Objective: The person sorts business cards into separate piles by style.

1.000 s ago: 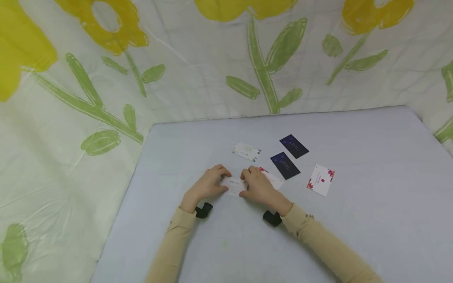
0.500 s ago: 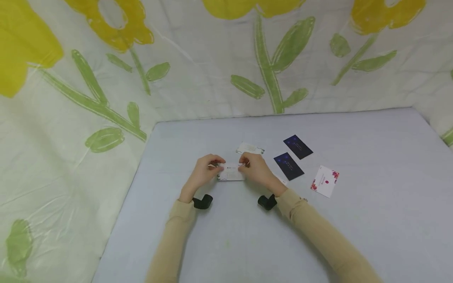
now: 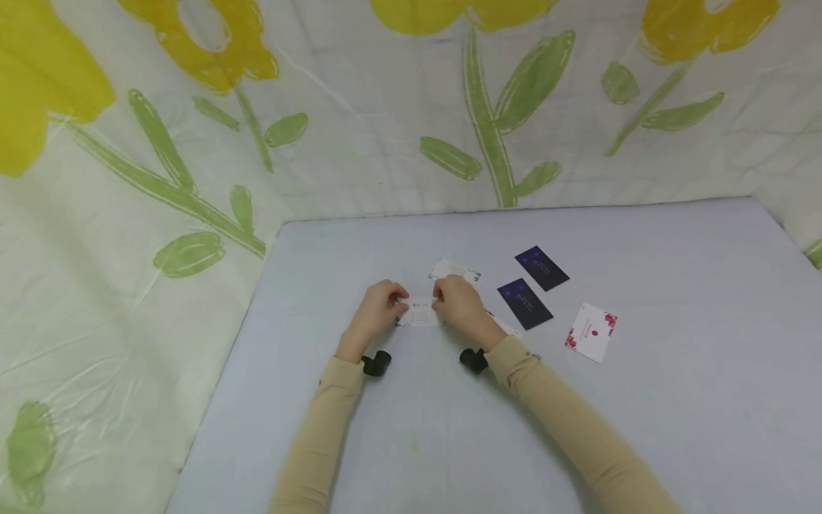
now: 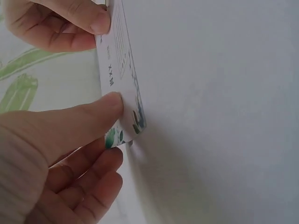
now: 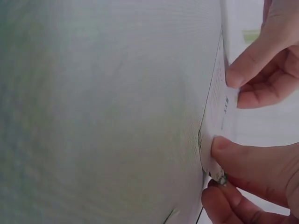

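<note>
- Your left hand (image 3: 380,308) has its grip nearly closed up, with the thumb on the front of a white card (image 3: 420,313) and fingers tucked behind it.
- Your right hand (image 3: 462,305) pinches the other end of the same card, and its grip is just as narrow, with only the thin card in between.
- That card is in front of you, between your two hands. It has small dark words and green leaves at its corner. I can't tell if its bottom edge touches the tabletop (image 3: 642,428).
- Just past your right hand is a leafy white card (image 3: 449,268), partly hidden by that hand.
- Another white card (image 3: 507,326) peeks out beside your right hand, mostly covered.
- Two dark blue cards lie near each other to the right, a far one (image 3: 542,268) and a near one (image 3: 525,304).
- A white card with red flowers (image 3: 591,333) lies farthest right.
- You have tan sleeves (image 3: 324,421), and a black thing (image 3: 377,363) sits at each wrist.
- Behind the tabletop hangs a white sheet (image 3: 359,143) with big yellow flowers.
</note>
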{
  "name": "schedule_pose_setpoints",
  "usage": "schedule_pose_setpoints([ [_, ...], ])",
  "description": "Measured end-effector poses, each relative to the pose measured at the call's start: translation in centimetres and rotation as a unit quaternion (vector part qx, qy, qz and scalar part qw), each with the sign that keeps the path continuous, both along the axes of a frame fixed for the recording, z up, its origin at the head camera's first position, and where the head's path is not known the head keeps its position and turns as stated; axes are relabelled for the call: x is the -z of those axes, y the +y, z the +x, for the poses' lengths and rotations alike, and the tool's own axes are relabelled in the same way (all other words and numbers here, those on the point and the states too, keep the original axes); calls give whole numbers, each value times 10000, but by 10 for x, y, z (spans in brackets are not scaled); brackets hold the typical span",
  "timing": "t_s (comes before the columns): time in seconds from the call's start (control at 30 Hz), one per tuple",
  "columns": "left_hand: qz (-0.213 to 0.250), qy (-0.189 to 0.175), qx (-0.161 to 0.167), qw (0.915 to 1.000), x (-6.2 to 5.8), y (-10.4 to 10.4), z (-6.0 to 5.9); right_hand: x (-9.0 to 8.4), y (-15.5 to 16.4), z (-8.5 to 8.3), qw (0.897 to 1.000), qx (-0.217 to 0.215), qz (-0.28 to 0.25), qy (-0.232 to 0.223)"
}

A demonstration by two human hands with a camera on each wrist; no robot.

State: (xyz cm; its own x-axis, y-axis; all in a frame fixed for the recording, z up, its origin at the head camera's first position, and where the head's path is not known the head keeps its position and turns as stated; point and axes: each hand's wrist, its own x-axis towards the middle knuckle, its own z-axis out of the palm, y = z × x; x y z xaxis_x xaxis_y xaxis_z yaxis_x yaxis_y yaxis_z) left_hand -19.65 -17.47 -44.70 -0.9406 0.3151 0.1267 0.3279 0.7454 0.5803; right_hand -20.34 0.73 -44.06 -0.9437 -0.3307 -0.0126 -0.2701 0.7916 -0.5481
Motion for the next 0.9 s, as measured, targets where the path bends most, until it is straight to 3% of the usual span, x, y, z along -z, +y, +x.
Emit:
schedule_pose_setpoints([
  [0.5,-512,-305,57,9982,-5,3,1,1,-1,1,9982,-29,391,452],
  [0.67,-698,107,182,9973,-12,18,5,-18,21,4,9989,-21,-179,442],
  [0.8,-466,377,596,9964,-28,39,9,-45,53,7,9960,23,-752,490],
  [0.9,-285,373,1127,9925,-36,56,11,-55,75,14,9958,32,-757,513],
])
